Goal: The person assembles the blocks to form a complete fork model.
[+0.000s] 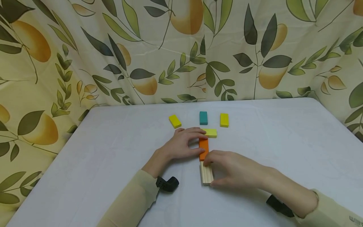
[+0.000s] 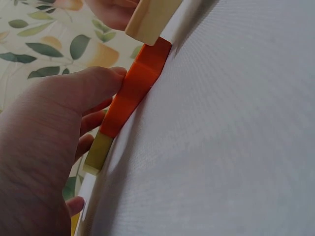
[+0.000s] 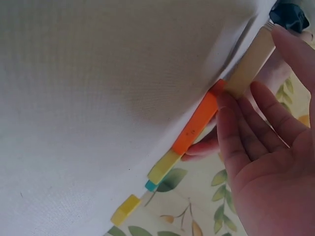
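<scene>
In the head view my left hand (image 1: 182, 143) holds an orange block (image 1: 203, 149). Its thumb rests on the block's side and its fingers reach to the far end, beside a yellow block (image 1: 211, 133) lying crosswise. My right hand (image 1: 239, 168) grips a pale wooden block (image 1: 206, 173) with lengthwise grooves, thumb at the near end and fingers at the far end. That wooden block (image 2: 152, 22) meets the near end of the orange block (image 2: 130, 93) in the left wrist view. From the right wrist, the orange block (image 3: 194, 125) lines up between wooden and yellow pieces.
Beyond the hands, a teal block (image 1: 203, 118) stands between a tilted yellow block (image 1: 175, 121) on the left and another yellow block (image 1: 224, 120) on the right. A white cloth covers the table (image 1: 113, 142). Behind it hangs a leaf-and-fruit patterned curtain (image 1: 181, 85).
</scene>
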A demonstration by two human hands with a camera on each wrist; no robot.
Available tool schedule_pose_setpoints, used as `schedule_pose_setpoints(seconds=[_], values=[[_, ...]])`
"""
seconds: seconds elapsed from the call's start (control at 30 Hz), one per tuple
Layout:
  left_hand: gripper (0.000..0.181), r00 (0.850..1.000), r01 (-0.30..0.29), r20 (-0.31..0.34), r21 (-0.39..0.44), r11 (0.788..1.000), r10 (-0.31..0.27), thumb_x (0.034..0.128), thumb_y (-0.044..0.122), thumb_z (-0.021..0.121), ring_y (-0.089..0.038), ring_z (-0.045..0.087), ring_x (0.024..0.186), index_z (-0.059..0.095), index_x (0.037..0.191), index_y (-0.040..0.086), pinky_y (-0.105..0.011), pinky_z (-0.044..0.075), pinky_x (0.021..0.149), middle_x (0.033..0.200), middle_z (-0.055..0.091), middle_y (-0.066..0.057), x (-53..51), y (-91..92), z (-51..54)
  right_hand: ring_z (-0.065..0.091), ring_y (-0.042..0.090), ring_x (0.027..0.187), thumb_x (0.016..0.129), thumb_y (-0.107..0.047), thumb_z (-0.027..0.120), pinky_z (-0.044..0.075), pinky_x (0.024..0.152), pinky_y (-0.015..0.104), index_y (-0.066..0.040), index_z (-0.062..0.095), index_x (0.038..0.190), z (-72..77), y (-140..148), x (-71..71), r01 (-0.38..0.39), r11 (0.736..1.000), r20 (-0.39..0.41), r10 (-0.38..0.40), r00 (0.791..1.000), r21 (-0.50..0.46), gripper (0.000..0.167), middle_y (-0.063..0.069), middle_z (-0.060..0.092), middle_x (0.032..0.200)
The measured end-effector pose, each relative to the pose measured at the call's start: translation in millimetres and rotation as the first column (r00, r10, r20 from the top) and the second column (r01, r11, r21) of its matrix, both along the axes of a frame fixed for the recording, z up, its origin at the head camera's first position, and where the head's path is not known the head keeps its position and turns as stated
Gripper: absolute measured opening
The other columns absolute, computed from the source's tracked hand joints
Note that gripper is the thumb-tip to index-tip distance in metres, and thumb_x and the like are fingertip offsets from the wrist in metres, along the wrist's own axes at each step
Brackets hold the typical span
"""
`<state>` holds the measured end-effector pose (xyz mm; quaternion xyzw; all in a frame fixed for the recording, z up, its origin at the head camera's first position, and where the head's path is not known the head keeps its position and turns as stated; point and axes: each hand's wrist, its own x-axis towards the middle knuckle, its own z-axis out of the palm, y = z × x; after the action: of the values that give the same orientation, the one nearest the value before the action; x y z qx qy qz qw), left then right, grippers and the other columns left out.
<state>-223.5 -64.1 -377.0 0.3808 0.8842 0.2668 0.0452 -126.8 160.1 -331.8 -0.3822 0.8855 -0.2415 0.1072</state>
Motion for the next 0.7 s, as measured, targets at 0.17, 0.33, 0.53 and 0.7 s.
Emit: schedule_pose_setpoints(seconds=[0.17, 0.33, 0.53, 0.7], values=[[0.042, 1.0, 0.0, -0.002, 0.002, 1.0, 0.0, 0.0941, 0.037, 0.069, -0.007, 0.035, 0.142, 0.067, 0.134, 0.025, -0.053, 0.016, 0.115, 0.145, 0.054, 0.01, 0.1, 0.4, -0.4, 0.057, 0.009, 0.108, 0.083, -0.029, 0.085, 0.049, 0.098, 0.041, -0.019, 0.064, 0.119, -1.8, -1.3, -0.1, -0.002, 1.0, -0.006, 0.002, 1.0, 0.024, 0.043, -0.013, 0.06, 0.122], [0.042, 1.0, 0.003, -0.01, 0.008, 1.0, -0.002, 0.0939, 0.038, 0.069, -0.006, 0.035, 0.141, 0.067, 0.134, 0.025, -0.053, 0.016, 0.115, 0.144, 0.054, 0.01, -0.2, 0.0, -0.4, 0.057, 0.009, 0.107, 0.084, -0.03, 0.084, 0.05, 0.098, 0.04, -0.018, 0.064, 0.119, -3.5, -2.6, 0.2, -0.007, 0.999, -0.013, 0.008, 1.0, 0.045, 0.043, -0.013, 0.059, 0.122], [0.042, 1.0, 0.003, -0.004, 0.005, 1.0, -0.003, 0.0942, 0.038, 0.068, -0.007, 0.035, 0.142, 0.067, 0.134, 0.025, -0.053, 0.016, 0.115, 0.145, 0.054, 0.01, 0.0, -0.3, -0.1, 0.058, 0.009, 0.105, 0.083, -0.032, 0.085, 0.051, 0.096, 0.039, -0.018, 0.064, 0.119, -3.1, -3.0, 1.1, -0.011, 0.998, -0.022, 0.013, 1.0, 0.066, 0.044, -0.011, 0.058, 0.122], [0.043, 1.0, -0.001, -0.001, -0.004, 1.0, 0.001, 0.0942, 0.038, 0.068, -0.007, 0.035, 0.142, 0.066, 0.135, 0.025, -0.053, 0.016, 0.115, 0.145, 0.053, 0.01, 0.3, 0.3, 0.1, 0.057, 0.008, 0.105, 0.084, -0.039, 0.083, 0.051, 0.096, 0.038, -0.019, 0.064, 0.12, -2.1, -1.2, 0.3, -0.005, 0.998, -0.038, 0.008, 0.999, 0.069, 0.046, -0.012, 0.058, 0.121]])
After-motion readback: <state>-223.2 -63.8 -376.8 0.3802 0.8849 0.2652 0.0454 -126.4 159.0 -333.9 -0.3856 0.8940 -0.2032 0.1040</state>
